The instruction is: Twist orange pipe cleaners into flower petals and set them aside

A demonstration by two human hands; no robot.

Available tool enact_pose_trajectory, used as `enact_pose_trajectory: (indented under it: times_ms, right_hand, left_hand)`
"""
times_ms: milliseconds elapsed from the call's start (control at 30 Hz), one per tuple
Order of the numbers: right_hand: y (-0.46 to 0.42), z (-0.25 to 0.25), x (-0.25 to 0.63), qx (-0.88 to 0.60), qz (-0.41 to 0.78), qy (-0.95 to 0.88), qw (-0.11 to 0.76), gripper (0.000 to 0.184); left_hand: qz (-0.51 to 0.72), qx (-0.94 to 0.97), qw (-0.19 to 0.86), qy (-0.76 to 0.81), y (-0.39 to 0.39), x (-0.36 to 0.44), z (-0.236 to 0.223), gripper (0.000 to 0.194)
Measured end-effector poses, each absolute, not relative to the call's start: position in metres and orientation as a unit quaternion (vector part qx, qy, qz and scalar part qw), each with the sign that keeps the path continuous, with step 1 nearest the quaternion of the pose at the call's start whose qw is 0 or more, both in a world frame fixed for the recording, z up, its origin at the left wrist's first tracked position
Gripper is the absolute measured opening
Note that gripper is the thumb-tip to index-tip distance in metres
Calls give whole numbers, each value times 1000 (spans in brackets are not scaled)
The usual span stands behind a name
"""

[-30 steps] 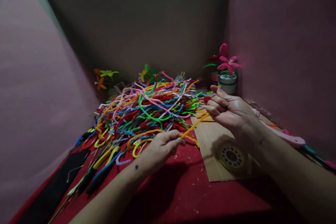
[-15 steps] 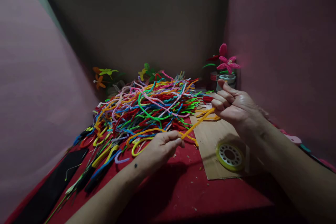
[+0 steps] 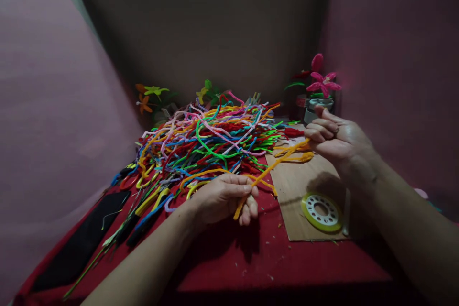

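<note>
An orange pipe cleaner stretches on a slant between my two hands, above the table. My left hand pinches it near its lower end, and a short tail sticks out below the thumb. Higher up on the right, my right hand has its fingers curled round the other end. Behind my left hand lies a big heap of many-coloured pipe cleaners. Under my right forearm is a piece of brown cardboard with a yellow-rimmed roll of tape and folded orange pipe cleaners on it.
Pliers with yellow handles and a black flat object lie at the left on the red cloth. A pink flower stands in a pot at the back right. Orange and yellow flowers stand at the back left.
My left hand's fingers have loosened and spread a little below the pinch, and the pipe cleaner's tail now shows there. The whole view has shifted slightly, so the scene sits further right.
</note>
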State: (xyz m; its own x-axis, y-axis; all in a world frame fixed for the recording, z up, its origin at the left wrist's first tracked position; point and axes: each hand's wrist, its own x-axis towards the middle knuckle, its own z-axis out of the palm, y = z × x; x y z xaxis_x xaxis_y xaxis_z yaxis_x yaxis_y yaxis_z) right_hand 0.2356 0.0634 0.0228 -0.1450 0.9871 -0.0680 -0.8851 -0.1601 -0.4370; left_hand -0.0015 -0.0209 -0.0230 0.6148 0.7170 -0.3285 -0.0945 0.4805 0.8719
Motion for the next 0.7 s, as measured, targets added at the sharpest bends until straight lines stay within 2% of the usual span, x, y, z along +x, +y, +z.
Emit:
enact_pose_trajectory:
  times_ms: [100, 333, 533, 700]
  right_hand:
    - [64, 28, 238, -184, 724, -141, 650, 29]
    - [65, 36, 249, -198, 696, -150, 674, 30]
    - [61, 43, 256, -206, 666, -197, 689, 34]
    - [62, 45, 260, -166, 673, -200, 692, 34]
  left_hand:
    - [260, 457, 764, 375, -21, -1, -23, 17]
    - [291, 565, 642, 430, -27, 4, -23, 24]
    - [215, 701, 499, 462, -43, 14, -9, 29]
    - [226, 697, 527, 431, -48, 13, -6, 29]
